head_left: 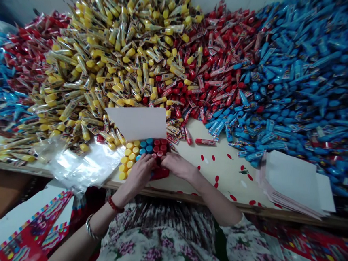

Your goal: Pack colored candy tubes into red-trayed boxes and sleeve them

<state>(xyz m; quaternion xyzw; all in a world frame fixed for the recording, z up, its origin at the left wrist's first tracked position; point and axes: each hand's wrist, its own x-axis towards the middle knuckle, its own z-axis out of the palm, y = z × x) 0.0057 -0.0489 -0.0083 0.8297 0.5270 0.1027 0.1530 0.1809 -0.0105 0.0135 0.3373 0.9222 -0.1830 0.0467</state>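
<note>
A small carton with a raised white flap [141,123] holds upright tubes in colour groups. Yellow caps [132,157] are on the left, blue caps [149,144] in the middle and red caps [160,144] on the right. Over the front blue and red caps, my left hand [141,171] is closed, fingers bent down among the tubes. My right hand [177,165] reaches in from the right, its fingers closed at the red tubes. Below the fingertips a glossy red surface [160,173] shows; the exact grip is partly hidden.
Heaps of wrapped yellow tubes [107,59], red tubes [216,61] and blue tubes [312,77] cover the back. Clear plastic bags [89,161] lie left of the carton. Folded white cartons [291,177] are stacked at right. Printed cartons [31,231] sit below the table edge.
</note>
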